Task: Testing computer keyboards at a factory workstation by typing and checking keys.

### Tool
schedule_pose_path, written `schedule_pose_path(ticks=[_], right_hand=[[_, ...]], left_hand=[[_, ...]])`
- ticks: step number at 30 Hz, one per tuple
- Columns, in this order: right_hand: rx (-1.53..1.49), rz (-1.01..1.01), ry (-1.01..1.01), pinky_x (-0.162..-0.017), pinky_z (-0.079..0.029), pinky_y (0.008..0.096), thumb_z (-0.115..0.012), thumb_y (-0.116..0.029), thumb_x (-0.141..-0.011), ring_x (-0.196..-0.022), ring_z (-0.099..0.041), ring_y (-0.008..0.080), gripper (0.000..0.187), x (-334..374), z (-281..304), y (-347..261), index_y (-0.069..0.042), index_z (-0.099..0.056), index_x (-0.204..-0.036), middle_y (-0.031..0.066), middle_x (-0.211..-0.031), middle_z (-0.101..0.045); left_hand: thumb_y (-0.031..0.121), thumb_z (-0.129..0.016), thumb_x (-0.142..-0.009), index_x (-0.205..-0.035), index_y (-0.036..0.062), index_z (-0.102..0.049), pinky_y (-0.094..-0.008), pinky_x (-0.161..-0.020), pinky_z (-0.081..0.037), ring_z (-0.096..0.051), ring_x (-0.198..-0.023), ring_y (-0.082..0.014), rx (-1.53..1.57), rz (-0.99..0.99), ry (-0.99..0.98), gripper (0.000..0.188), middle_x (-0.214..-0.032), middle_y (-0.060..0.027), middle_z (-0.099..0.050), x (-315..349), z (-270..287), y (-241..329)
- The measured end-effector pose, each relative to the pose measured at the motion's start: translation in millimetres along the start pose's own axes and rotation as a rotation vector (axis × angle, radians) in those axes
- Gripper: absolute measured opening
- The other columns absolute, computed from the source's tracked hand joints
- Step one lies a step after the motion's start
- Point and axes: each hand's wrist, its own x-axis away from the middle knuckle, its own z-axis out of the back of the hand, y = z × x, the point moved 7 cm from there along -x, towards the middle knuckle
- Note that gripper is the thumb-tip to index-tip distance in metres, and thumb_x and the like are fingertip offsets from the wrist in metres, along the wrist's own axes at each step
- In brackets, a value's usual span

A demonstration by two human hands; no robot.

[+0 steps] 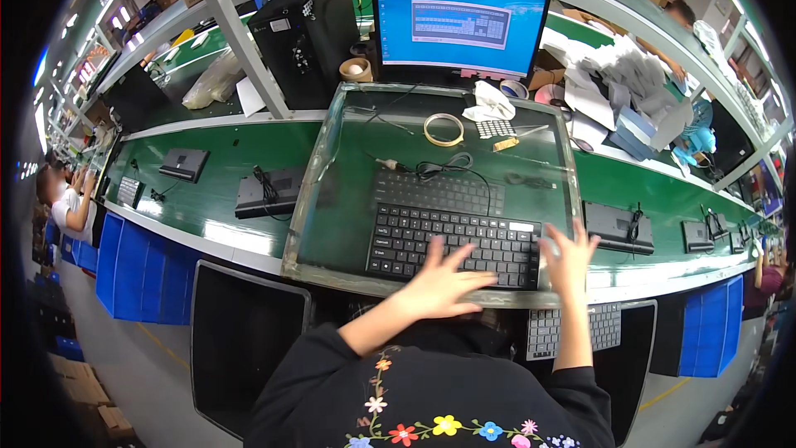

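A black keyboard [414,236] lies on the glass-topped stand [348,137] in front of me, its reflection showing in the glass behind it. Over its middle keys my left hand [444,284] is spread, fingers apart; whether the fingertips press keys I cannot tell. My right hand [569,259] is at the keyboard's right end, also with fingers stretched and nothing held. The keyboard's black cable [444,168] is bundled behind it. On the monitor [460,29] beyond the stand, a window shows a keyboard diagram.
On the glass lie a tape roll [444,130], a white cloth [489,102] and a small brass-coloured piece [505,143]. Upside-down keyboards [269,192] [618,226] flank the stand on the green bench. Another keyboard [574,330] is below the right edge. Blue bins [157,270] stand lower left. People work farther off.
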Motion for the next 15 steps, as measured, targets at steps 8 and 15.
schedule_pose_path(ticks=[8, 15], right_hand=[[-0.411, 0.725, -0.335, -0.099, -0.008, 0.074, -0.063, -0.046, -0.081, -0.132, -0.031, 0.0352, 0.055, 28.5, -57.2, -234.6, -0.028, -0.049, -0.131, 0.0019, -0.132, -0.052], [-0.056, 0.07, -0.241, -0.105, 0.001, 0.0689, -0.061, -0.04, -0.085, -0.131, -0.034, 0.032, 0.039, 31.6, -20.7, 13.5, -0.03, -0.059, -0.122, -0.0041, -0.111, -0.065]], left_hand=[[0.04, -0.069, -0.076, -0.118, 0.0212, -0.062, -0.0647, -0.107, -0.01, -0.037, -0.129, -0.0305, -0.118, 0.544, 0.13, 0.047, -0.119, 0.0007, -0.062, 129.9, 79.4, -96.2], [0.044, -0.064, -0.081, -0.126, 0.0222, -0.055, -0.0659, -0.105, -0.014, -0.04, -0.127, -0.0315, 0.121, -0.24, 0.084, 0.051, -0.133, 0.0009, -0.052, -47.4, -5.0, 26.0]])
